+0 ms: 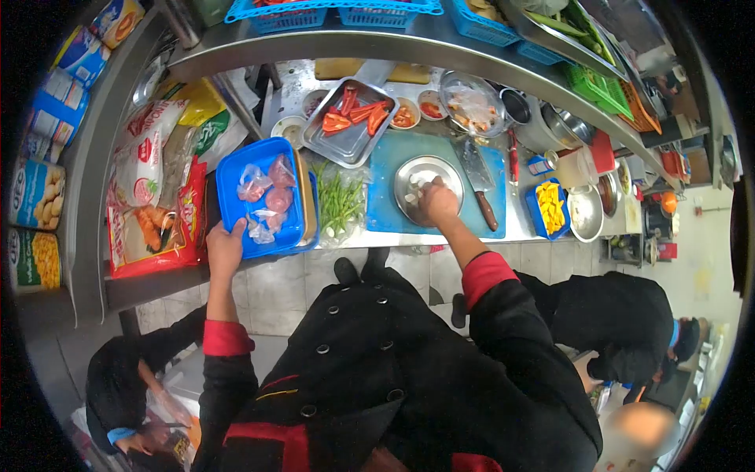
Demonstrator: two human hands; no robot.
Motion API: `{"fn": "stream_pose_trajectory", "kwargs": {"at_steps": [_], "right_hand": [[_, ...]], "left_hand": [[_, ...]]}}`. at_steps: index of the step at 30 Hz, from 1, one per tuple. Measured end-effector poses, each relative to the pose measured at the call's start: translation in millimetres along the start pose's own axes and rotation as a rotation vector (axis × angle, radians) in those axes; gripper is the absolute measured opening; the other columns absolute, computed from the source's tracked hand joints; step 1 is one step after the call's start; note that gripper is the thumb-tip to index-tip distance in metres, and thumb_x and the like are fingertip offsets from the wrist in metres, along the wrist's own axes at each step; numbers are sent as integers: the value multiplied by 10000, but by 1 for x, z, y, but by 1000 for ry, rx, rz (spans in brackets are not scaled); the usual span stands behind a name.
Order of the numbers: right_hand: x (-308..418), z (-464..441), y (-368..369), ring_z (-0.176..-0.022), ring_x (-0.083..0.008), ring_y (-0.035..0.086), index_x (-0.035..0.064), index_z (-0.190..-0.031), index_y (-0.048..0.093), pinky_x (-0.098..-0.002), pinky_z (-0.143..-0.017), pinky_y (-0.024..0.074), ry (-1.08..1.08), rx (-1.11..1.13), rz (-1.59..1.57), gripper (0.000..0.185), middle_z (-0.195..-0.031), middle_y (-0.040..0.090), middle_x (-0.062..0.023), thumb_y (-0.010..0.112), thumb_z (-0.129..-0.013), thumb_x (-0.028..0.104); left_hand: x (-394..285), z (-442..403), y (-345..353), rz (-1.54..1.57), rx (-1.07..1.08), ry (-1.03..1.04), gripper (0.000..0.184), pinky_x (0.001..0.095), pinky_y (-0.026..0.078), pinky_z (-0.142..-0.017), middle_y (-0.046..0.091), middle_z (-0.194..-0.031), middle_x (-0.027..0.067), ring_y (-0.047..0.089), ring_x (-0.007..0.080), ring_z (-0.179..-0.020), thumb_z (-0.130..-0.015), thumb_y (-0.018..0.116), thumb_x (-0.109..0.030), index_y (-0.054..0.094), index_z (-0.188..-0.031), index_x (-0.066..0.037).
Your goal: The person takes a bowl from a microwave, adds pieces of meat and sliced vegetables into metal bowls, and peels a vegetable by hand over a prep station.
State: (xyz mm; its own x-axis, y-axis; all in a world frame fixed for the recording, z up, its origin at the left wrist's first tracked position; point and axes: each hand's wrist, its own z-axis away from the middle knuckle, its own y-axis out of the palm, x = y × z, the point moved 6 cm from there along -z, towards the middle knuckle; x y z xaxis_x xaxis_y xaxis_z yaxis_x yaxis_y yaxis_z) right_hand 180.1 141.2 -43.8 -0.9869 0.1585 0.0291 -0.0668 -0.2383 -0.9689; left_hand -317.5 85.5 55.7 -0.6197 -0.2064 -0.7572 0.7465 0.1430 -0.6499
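My left hand [226, 248] grips the near left corner of a blue plastic tub [228, 185], its thumb at the rim. Inside the tub lie several clear bags of pinkish food [278, 200]. My right hand [438, 202] is down in a round metal bowl [406, 172], fingers drawn together over small whitish pieces [414, 187]; what they pinch is not clear. The bowl stands on a blue cutting board [385, 149]. A cleaver [475, 169] with a wooden handle lies on the board, right of the bowl.
Cut green vegetables [340, 200] lie between tub and board. Behind them, a metal tray [346, 145] holds red pepper pieces. A small blue basket [548, 208] with yellow pieces stands at right. A metal shelf [393, 47] overhangs the counter. Co-workers [605, 322] stand behind on both sides.
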Motion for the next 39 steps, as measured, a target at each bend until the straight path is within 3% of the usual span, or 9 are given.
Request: {"fn": "stream_pose_trajectory", "kwargs": {"at_steps": [9,12,18,23,26,27,29,34,39], "right_hand": [[5,6,-10,-1017,-332,652,122,-1082,708,-435,-869,540,-53,68,45,320,-1185,591,-167,639,-859,340],[17,24,-42,-918,-307,675,94,-1058,709,-401,-818,537,7,-66,-223,322,-1075,654,-157,669,-849,336],[113,66,-84,-758,-235,651,38,-1054,692,-361,-715,502,-318,147,-974,354,-833,696,-148,723,-825,305],[-12,52,-17,-878,-322,683,15,-1037,678,-395,-795,513,-40,-169,-707,359,-947,701,-200,646,-882,337],[-78,76,-3,-912,-354,670,-41,-991,586,-410,-812,507,365,-249,-678,589,-853,675,-227,741,-779,486],[-110,70,41,-798,-333,685,-23,-1067,540,-418,-703,541,296,-491,-582,613,-839,670,-208,766,-769,462],[-118,62,84,-554,-223,653,0,-1267,378,-338,-435,531,463,-67,-1040,572,-848,669,-171,722,-845,174],[-106,67,84,-604,-184,636,41,-1236,409,-303,-482,539,562,41,-1655,452,-890,642,-100,659,-860,25],[-86,98,15,-737,-176,635,89,-1245,444,-314,-581,555,426,222,-1673,447,-928,647,-91,634,-855,-20]], "left_hand": [[-14,6,-15,68,-36,-18,240,364,491,-655,708,-787,157,651,205,-664,-905,660,-207,698,-981,17],[-20,8,-20,30,-31,-71,235,368,493,-654,707,-780,158,650,206,-658,-904,657,-202,698,-978,17],[-19,5,-10,-5,-30,-8,238,392,502,-668,696,-785,198,680,267,-690,-896,657,-200,693,-969,24],[8,-2,19,-275,29,-46,289,499,509,-741,668,-840,277,663,432,-836,-871,657,-254,673,-880,34],[45,-8,48,-291,19,-27,301,530,503,-785,665,-891,289,645,464,-876,-846,664,-258,672,-937,29],[40,-9,46,-279,0,-10,301,530,503,-785,665,-891,289,645,464,-876,-846,664,-258,672,-937,29],[30,-5,43,-211,26,8,358,508,504,-822,663,-981,262,637,445,-925,-834,678,-257,648,-1063,17],[-52,5,7,-335,-346,304,463,446,502,-850,593,-1081,167,614,355,-950,-836,697,-231,571,-1239,-42],[-95,10,57,380,188,77,457,306,527,-739,686,-934,85,655,152,-876,-871,728,-246,565,-1245,-40]]}}
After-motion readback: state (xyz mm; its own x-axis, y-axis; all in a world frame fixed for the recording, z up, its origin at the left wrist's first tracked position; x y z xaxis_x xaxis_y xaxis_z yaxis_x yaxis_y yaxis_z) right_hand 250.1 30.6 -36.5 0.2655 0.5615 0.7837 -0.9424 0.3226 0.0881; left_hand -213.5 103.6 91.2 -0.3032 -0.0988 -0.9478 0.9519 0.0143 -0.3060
